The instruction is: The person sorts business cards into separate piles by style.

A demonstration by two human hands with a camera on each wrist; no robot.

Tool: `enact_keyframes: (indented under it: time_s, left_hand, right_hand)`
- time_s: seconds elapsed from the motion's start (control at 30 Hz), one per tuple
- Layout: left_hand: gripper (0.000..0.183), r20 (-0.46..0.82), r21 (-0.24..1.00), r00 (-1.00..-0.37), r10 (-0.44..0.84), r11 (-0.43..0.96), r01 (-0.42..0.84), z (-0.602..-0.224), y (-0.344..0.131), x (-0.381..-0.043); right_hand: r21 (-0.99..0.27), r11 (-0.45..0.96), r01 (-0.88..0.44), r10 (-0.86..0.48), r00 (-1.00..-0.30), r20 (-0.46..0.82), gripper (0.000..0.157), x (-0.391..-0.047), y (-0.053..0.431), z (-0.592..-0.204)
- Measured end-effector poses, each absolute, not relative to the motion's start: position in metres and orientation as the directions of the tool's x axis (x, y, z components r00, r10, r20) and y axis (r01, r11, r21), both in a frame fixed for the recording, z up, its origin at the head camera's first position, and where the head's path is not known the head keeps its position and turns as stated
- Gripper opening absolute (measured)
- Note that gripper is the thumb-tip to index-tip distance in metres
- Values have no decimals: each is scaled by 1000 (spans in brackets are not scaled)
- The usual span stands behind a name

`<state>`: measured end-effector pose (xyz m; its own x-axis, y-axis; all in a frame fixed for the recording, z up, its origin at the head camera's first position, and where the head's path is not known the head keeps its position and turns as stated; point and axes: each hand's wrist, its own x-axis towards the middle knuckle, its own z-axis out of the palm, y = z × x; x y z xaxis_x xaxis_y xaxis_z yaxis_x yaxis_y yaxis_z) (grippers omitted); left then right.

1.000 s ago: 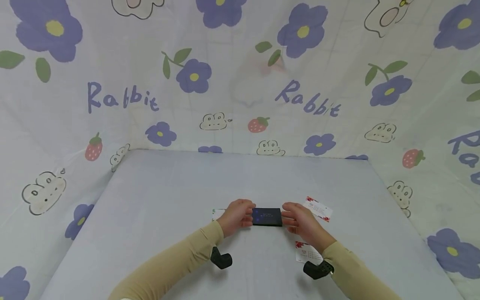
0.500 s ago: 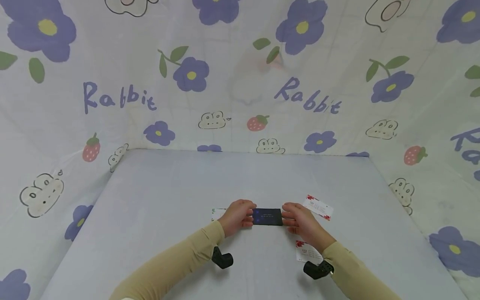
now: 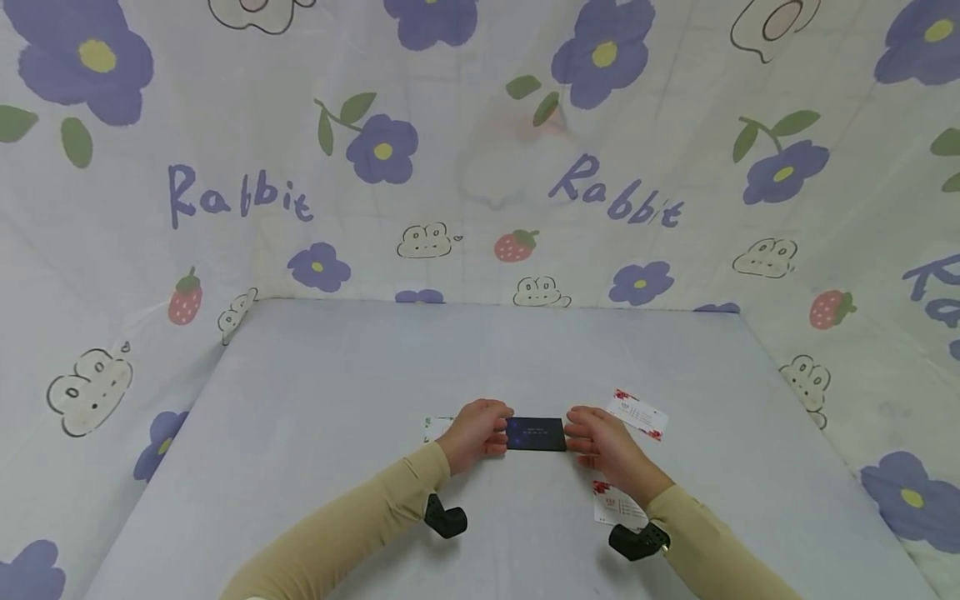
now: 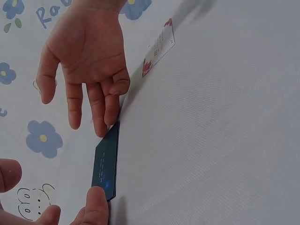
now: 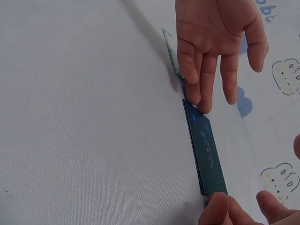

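Note:
A dark blue-black card with small pale print lies level in the middle, between the two hands. Its edge shows a double layer in the right wrist view, like a thin stack of cards. At its left short end are the fingertips of my left hand, palm facing inward. My right hand mirrors this at the right short end, fingertips right at the edge. Fingers of both hands are extended and slightly bent, with thumbs held away from the card. Part of each short end is hidden by fingers.
A white card with red floral corners lies beyond my right hand; a similar card is partly under the right wrist. A white-and-green card peeks out behind my left hand. Patterned cloth rises around the pale table.
The dark card's near edge looked thicker a second ago and now looks thin and flat. Both hands keep nearly the same place; the head view has shifted slightly.

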<state>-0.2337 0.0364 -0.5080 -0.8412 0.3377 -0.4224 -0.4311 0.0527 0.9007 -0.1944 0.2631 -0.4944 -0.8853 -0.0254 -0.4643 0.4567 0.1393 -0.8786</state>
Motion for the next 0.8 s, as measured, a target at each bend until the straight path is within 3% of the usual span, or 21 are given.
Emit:
enact_keyframes:
  time_s: [0.8]
  left_hand:
    - [48, -406, 909, -854, 325, 48, -414, -501, 37, -230]
  right_hand:
    - [-877, 137, 461, -14, -884, -467, 59, -193, 262, -493]
